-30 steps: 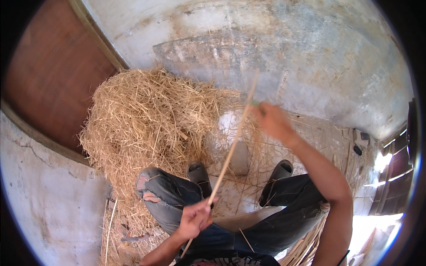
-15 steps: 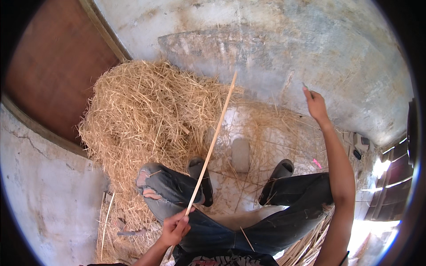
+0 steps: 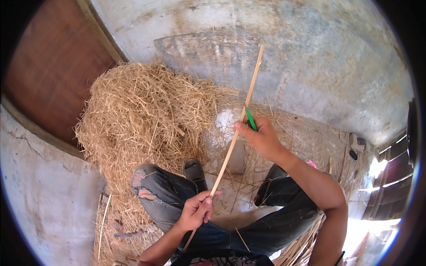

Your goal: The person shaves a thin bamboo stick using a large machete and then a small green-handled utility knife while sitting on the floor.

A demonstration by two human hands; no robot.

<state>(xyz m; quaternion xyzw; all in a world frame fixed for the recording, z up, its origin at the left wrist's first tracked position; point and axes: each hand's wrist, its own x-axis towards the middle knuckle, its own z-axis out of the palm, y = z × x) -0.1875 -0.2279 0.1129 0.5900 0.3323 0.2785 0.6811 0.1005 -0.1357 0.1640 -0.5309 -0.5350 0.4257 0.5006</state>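
Observation:
A long, thin bamboo strip (image 3: pixel 229 153) slants from my lap up and to the right, toward the wall. My left hand (image 3: pixel 196 212) is closed round its lower part, with the tail end running down past my wrist. Farther up, my right hand (image 3: pixel 259 135) is closed, its thumb lying against the strip. A slim green knife-like tool (image 3: pixel 250 119) sticks out of that hand, its tip touching or very near the strip; the fingers hide the rest of it. Above the right hand, a small sliver stands off the strip close to its far end.
A big heap of straw (image 3: pixel 146 111) lies at the left, against a brown door panel (image 3: pixel 53 66). A pale block (image 3: pixel 236 158) stands on the floor between my feet. More strips (image 3: pixel 295 248) lie by my right thigh. A stained wall (image 3: pixel 310 57) rises ahead.
My right hand has come in from the far right to the strip, bringing the green tool. My left hand has moved slightly right and up, and the strip's far end has shifted up and right.

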